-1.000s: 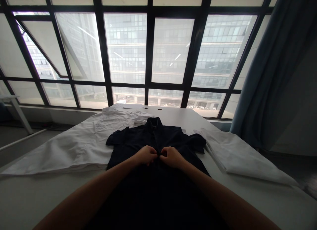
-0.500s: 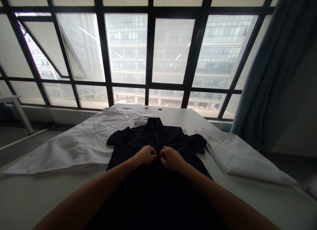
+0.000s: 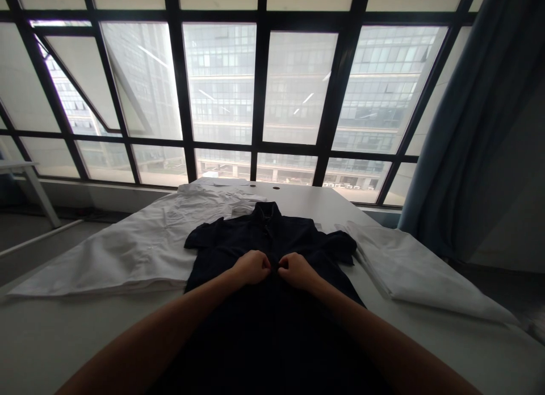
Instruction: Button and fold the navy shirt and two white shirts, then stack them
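Note:
A dark short-sleeved shirt [image 3: 272, 236] lies flat on the white table [image 3: 51, 338], collar away from me. My left hand [image 3: 252, 268] and my right hand [image 3: 298, 270] rest side by side on the shirt's front placket, at chest height. Both have their fingers curled in a pinch on the fabric where the two front edges meet. The fingertips nearly touch each other; what sits between them is too small and dark to make out.
A white garment [image 3: 140, 247] is spread on the table to the left of the dark shirt, and another white cloth [image 3: 409, 264] lies to the right. A wall of large windows [image 3: 259, 88] stands behind the table. A blue-grey curtain [image 3: 477, 128] hangs at right.
Both hands stay pinched on the shirt front at nearly the same spot, with only small finger shifts. The view has moved very slightly.

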Tool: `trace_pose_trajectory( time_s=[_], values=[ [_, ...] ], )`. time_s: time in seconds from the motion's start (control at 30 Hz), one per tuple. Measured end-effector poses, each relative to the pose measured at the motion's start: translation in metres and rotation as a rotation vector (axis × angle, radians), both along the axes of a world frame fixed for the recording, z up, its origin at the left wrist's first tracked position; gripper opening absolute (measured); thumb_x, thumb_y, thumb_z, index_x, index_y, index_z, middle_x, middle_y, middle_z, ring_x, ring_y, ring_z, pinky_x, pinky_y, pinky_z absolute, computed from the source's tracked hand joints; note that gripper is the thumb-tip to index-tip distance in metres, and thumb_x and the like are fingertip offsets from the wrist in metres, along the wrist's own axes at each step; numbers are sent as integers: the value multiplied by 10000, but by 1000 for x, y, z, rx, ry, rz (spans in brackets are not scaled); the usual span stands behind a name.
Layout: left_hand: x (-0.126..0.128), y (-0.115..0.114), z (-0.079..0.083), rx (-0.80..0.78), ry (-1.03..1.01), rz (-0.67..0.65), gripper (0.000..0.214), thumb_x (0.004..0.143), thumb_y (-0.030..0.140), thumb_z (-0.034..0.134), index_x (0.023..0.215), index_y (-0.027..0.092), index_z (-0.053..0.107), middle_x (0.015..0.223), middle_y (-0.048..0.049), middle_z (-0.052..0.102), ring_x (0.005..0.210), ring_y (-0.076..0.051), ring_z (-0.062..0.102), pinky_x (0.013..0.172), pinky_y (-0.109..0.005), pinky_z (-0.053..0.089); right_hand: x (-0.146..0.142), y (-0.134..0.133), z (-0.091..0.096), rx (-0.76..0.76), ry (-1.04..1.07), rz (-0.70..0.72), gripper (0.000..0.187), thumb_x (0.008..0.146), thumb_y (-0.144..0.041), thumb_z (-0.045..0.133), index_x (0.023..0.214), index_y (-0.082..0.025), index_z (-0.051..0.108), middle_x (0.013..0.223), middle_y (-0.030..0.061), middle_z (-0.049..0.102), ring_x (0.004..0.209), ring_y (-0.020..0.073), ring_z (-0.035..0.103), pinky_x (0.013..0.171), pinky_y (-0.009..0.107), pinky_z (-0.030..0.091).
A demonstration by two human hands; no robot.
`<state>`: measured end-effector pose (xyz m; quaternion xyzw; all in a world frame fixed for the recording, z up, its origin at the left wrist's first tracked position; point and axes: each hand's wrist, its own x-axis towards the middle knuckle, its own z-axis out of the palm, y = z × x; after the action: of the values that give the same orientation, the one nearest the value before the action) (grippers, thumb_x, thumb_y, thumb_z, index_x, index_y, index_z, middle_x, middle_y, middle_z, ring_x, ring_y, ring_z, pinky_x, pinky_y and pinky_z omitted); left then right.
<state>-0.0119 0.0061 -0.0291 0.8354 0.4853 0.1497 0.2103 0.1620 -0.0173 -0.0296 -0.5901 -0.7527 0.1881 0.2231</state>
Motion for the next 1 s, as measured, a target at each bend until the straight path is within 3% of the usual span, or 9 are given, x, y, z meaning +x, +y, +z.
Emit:
trace_pose_trajectory(
  time_s=[0.2,0.47,0.73,1.0],
  values=[
    [1,5,-3,-80,-19,32,144,756,212,616,752,164,752,680,-34,684,642,-155,604,569,-223,391,3,4,-1,-185,269,-32,135,694,-146,573,690,-122,706,553,-8,610,503,100,489,479,208,332],
    [5,6,-4,-575,-359,182,295,785,363,631,596,153,547,447,74,400,345,-49,316,385,-213,186,4,4,-2,-238,456,-61,70,687,-175,616,677,-132,672,499,-52,522,462,66,402,448,188,289],
    [2,2,7,-652,-416,210,351,785,367,656,547,165,494,426,70,404,344,-53,347,377,-215,186,7,6,-7,-199,408,-12,103,682,-197,614,692,-132,693,524,-37,551,484,74,417,461,190,301],
    [4,4,1,-607,-401,206,357,792,357,642,529,165,494,417,61,410,335,-60,340,388,-229,186,4,4,-5,-161,387,-10,102,700,-177,612,699,-121,697,544,-33,561,497,73,435,463,188,306]
  ],
)
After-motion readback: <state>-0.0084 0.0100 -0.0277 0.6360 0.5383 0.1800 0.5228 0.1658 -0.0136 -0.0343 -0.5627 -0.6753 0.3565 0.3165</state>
